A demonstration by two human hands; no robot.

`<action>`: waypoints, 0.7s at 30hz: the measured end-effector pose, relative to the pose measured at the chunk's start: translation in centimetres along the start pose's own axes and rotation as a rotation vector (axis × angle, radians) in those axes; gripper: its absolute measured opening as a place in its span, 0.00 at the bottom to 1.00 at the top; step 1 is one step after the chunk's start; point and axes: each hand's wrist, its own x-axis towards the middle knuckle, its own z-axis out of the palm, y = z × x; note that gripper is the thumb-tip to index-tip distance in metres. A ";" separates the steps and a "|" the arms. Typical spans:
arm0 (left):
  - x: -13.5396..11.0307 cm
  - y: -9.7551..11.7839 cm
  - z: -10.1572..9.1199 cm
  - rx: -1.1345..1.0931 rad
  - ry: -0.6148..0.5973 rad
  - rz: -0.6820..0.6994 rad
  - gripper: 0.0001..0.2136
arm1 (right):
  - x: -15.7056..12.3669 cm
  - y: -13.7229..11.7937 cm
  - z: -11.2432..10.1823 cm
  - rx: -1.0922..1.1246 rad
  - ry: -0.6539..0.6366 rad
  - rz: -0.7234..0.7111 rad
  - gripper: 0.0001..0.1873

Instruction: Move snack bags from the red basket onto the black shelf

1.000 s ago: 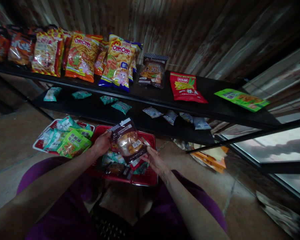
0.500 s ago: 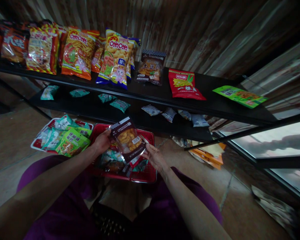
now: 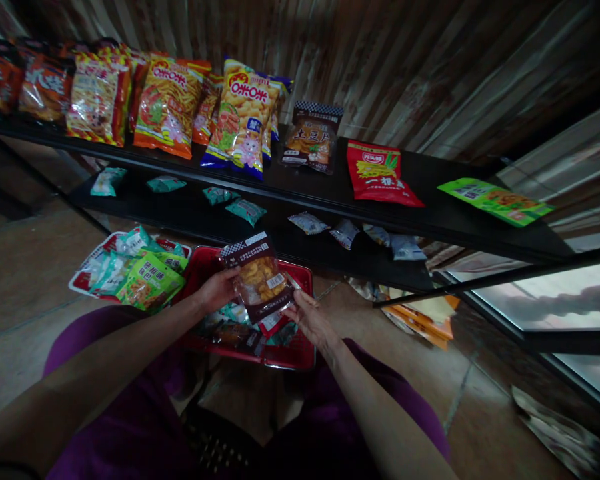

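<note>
Between my two hands I hold a brown bag of potato chips point(image 3: 260, 280), its clear window and barcode facing me. My left hand point(image 3: 219, 291) pinches its left edge, and my right hand point(image 3: 307, 319) grips the lower right corner. The bag is tilted above a red basket point(image 3: 307, 353), which has several snack packs in it, green, brown and red. Further left, a white-rimmed basket point(image 3: 80, 290) contains teal packs and a green snack bag point(image 3: 150, 281). On the upper shelf stands a similar brown bag point(image 3: 313, 139).
The black shelf point(image 3: 305, 187) carries several snack bags, including a red bag point(image 3: 380, 172) and a flat green bag point(image 3: 497, 199). Small teal and silver packs lie on the lower shelf point(image 3: 275, 240). Orange packaging point(image 3: 423, 317) rests on the tiled floor beside the shelf leg.
My left hand has slid down from the bag's upper left corner to its left edge. The bag stays above the red basket. The view has shifted slightly.
</note>
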 end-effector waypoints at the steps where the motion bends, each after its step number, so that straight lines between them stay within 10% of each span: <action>1: -0.1 -0.1 0.0 0.001 -0.013 -0.008 0.07 | 0.0 0.0 0.0 0.006 0.000 -0.001 0.16; 21: 0.2 -2.0 -0.9 0.108 -0.104 0.011 0.07 | -0.3 0.9 1.3 -0.070 -0.053 0.105 0.13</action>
